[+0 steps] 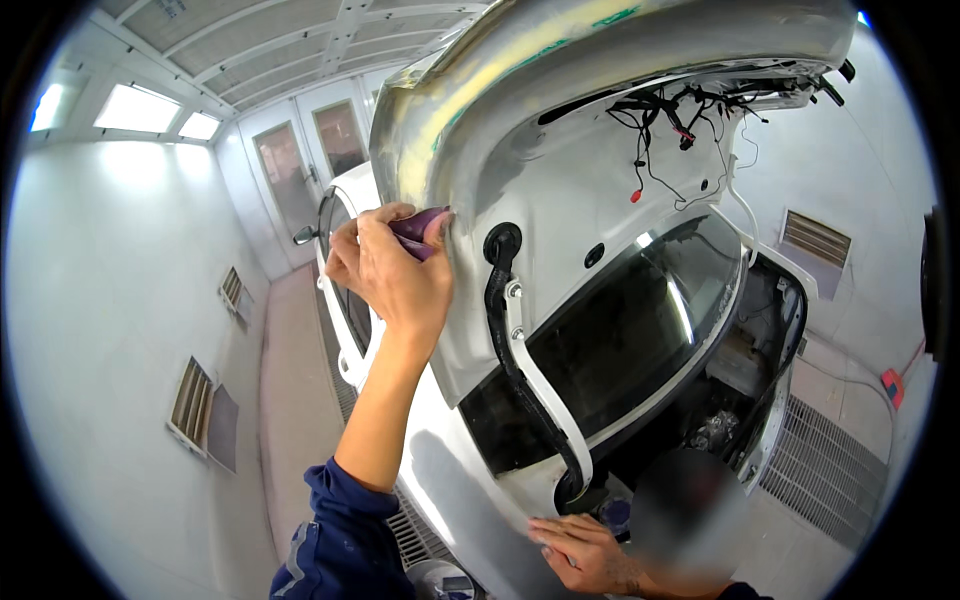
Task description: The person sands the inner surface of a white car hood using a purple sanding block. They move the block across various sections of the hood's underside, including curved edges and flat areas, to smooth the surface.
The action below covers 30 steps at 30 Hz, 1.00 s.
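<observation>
My left hand (395, 275) grips a purple sanding pad (420, 230) against the raised lid (550, 180) of a white car, beside a patch of pale yellow filler with green traces along its curved edge. A black rubber conduit (495, 290) and white hinge arm (545, 390) run down to the right of that hand. My right hand (577, 548), fingers extended, rests on the grey-and-white body panel (450, 480) near the hinge's foot. A blurred dark area above my right forearm cannot be made out.
Loose wires (680, 120) hang from the lid above the dark rear window (610, 330). White booth walls (120, 250) have vents (195, 400). Floor grates (820, 470) flank the car, a red object (892, 388) is at right, and a container (440, 580) stands low at the bottom.
</observation>
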### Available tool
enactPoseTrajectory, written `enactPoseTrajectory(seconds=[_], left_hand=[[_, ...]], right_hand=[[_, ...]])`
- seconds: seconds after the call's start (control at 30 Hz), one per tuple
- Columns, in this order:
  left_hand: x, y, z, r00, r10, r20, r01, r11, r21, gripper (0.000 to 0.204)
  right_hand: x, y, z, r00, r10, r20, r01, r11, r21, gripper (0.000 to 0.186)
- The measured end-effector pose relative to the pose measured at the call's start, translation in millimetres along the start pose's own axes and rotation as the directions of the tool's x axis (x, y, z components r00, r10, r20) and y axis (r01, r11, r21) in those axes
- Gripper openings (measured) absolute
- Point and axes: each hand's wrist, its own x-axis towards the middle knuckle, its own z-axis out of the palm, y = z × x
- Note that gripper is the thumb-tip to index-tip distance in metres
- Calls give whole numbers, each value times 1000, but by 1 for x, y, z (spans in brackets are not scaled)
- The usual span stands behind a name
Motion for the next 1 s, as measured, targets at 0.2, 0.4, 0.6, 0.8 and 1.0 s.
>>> enactPoseTrajectory(seconds=[0.2, 0.4, 0.6, 0.8, 1.0], left_hand=[[18, 5, 13, 999, -25, -34, 20, 993, -119, 40], [-12, 12, 5, 974, -213, 71, 216, 976, -37, 39], [8, 21, 18, 985, -161, -66, 152, 980, -130, 31], [10, 27, 19, 982, -172, -84, 165, 983, -79, 35], [-14, 21, 20, 980, -175, -91, 172, 984, -38, 31]], right_hand=[[-22, -16, -5, 991, 133, -12, -132, 989, 62, 31], [-49, -2, 27, 973, 226, 46, -230, 964, 130, 34], [-56, 6, 46, 991, 115, 66, -124, 980, 154, 36], [-43, -1, 41, 983, 163, 78, -175, 966, 188, 34], [-46, -5, 47, 985, 160, 59, -170, 946, 275, 35]])
